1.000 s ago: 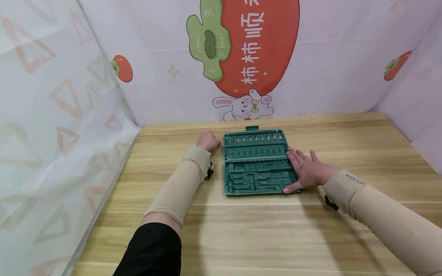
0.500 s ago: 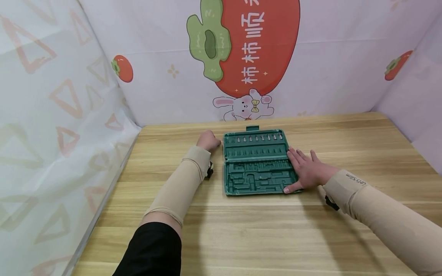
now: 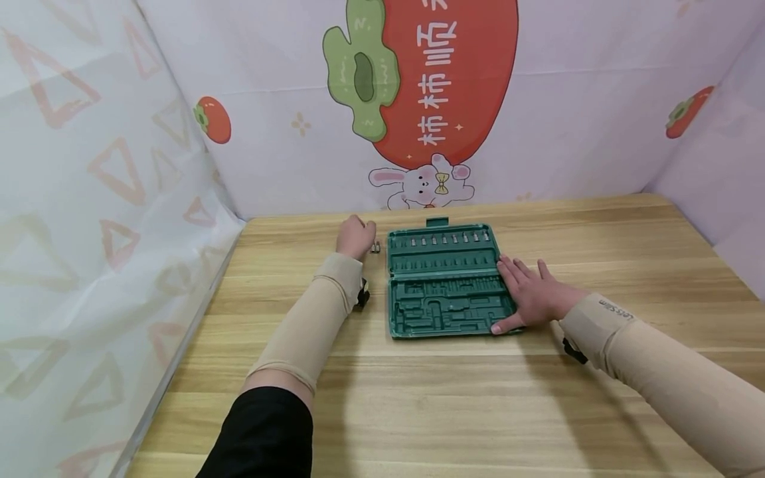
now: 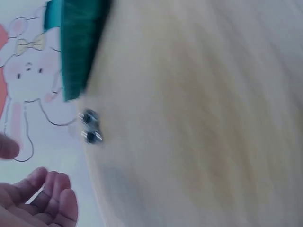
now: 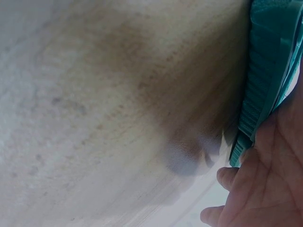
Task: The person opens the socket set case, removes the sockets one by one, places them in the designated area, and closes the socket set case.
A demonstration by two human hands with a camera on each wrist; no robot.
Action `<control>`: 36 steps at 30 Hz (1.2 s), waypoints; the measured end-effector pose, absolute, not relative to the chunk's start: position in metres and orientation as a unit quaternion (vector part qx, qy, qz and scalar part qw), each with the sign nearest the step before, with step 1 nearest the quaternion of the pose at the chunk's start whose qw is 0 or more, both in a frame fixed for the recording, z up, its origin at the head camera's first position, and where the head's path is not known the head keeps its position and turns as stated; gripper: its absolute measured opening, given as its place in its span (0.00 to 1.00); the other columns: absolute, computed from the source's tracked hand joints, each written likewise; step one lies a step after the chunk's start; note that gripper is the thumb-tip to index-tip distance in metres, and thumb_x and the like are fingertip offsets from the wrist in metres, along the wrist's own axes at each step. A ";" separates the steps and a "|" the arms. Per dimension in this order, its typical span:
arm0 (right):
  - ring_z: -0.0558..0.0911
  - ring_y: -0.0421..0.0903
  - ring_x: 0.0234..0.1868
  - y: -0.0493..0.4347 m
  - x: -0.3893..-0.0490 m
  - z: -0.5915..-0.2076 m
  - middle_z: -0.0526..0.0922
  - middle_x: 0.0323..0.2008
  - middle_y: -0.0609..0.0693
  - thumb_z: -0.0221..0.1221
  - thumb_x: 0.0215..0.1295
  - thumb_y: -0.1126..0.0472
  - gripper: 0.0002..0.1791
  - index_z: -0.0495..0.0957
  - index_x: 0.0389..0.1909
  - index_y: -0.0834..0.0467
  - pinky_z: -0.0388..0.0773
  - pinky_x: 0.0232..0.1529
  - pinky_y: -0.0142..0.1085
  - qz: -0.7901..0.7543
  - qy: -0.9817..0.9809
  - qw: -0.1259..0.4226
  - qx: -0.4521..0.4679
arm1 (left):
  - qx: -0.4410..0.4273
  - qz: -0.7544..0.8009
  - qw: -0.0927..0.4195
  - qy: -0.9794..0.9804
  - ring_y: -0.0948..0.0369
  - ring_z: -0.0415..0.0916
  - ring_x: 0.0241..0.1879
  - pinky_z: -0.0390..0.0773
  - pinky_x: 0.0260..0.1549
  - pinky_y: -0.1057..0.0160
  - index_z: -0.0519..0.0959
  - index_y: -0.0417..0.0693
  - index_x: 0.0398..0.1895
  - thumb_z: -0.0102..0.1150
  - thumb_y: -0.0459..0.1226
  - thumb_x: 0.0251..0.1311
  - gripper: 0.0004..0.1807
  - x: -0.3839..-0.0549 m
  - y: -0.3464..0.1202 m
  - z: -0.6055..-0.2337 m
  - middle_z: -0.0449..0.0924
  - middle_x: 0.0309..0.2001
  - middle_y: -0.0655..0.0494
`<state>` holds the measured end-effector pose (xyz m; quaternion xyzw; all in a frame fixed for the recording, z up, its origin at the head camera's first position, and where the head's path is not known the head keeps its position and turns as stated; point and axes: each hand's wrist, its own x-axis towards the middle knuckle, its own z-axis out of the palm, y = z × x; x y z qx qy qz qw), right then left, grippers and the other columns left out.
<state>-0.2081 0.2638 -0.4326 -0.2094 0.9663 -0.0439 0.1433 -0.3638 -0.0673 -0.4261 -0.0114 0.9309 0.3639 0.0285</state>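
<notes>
— On the far left of the desk (image 3: 442, 398), what is the left hand (image 3: 354, 237) doing?
— Its arm reaches in from near left, angled far and slightly right. The fingers are loosely bent, and the left wrist view shows the thumb apart from them.
— And the right hand (image 3: 534, 295)?
— That arm comes from near right, pointing left and far. The fingers are spread, with thumb and fingertips resting on the right edge of the green case (image 3: 443, 274).
— How does the case lie?
— Unfolded flat around the middle of the desk, between the hands. The hinge and the long side of each half run left to right, and the latch tab (image 3: 437, 222) points far.
— Anything by the left hand?
— Two small metal pieces (image 3: 378, 247), side by side just to its right, between it and the case. I can't tell whether they stand or lie.
— Are there others?
— A row of metal pieces (image 3: 444, 239) runs left to right in the case's far half.
</notes>
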 end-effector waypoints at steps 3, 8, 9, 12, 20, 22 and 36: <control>0.47 0.71 0.70 0.264 -0.208 -0.432 0.44 0.72 0.71 0.56 0.44 0.20 0.73 0.44 0.71 0.75 0.37 0.60 0.72 -0.043 0.967 0.143 -0.208 | -0.009 0.439 0.003 0.899 0.58 0.63 0.21 0.66 0.22 0.60 0.69 0.42 0.40 0.40 0.42 0.71 0.13 -0.364 -0.064 -0.422 0.70 0.32 0.48; 0.46 0.70 0.71 0.265 -0.210 -0.434 0.43 0.72 0.71 0.53 0.42 0.17 0.74 0.44 0.71 0.74 0.36 0.61 0.71 -0.043 0.966 0.151 -0.204 | 0.026 0.515 0.019 0.857 0.58 0.70 0.36 0.71 0.30 0.62 0.70 0.42 0.57 0.43 0.35 0.70 0.15 -0.365 -0.055 -0.419 0.72 0.46 0.49; 0.46 0.70 0.71 0.266 -0.210 -0.435 0.43 0.72 0.71 0.53 0.42 0.17 0.75 0.44 0.72 0.74 0.35 0.61 0.71 -0.045 0.966 0.153 -0.204 | 0.032 0.527 0.029 0.849 0.57 0.71 0.39 0.71 0.31 0.62 0.69 0.41 0.59 0.44 0.34 0.70 0.16 -0.365 -0.053 -0.419 0.72 0.48 0.49; 0.46 0.70 0.71 0.267 -0.211 -0.439 0.43 0.72 0.71 0.54 0.42 0.17 0.75 0.44 0.71 0.74 0.35 0.61 0.71 -0.051 0.966 0.149 -0.205 | 0.047 0.544 0.059 0.836 0.53 0.72 0.46 0.73 0.35 0.61 0.68 0.38 0.62 0.45 0.33 0.70 0.19 -0.364 -0.045 -0.418 0.72 0.51 0.46; 0.47 0.71 0.70 0.264 -0.211 -0.436 0.44 0.72 0.72 0.55 0.42 0.18 0.74 0.44 0.71 0.75 0.37 0.61 0.72 -0.053 0.966 0.147 -0.207 | 0.072 0.488 0.152 0.856 0.54 0.73 0.41 0.75 0.41 0.59 0.69 0.33 0.62 0.47 0.32 0.69 0.20 -0.358 -0.019 -0.418 0.74 0.50 0.43; 0.47 0.70 0.71 0.264 -0.210 -0.436 0.43 0.72 0.71 0.54 0.42 0.17 0.75 0.44 0.72 0.74 0.36 0.61 0.71 -0.047 0.966 0.153 -0.205 | 0.078 0.459 0.167 0.869 0.57 0.71 0.36 0.74 0.37 0.61 0.70 0.34 0.62 0.47 0.33 0.70 0.20 -0.357 -0.015 -0.420 0.76 0.49 0.42; 0.45 0.68 0.72 0.262 -0.210 -0.431 0.41 0.73 0.70 0.51 0.42 0.16 0.75 0.41 0.72 0.74 0.35 0.61 0.72 -0.026 0.966 0.161 -0.201 | 0.106 0.404 0.182 0.890 0.52 0.68 0.60 0.70 0.57 0.54 0.70 0.36 0.64 0.48 0.35 0.71 0.22 -0.357 -0.008 -0.421 0.70 0.64 0.43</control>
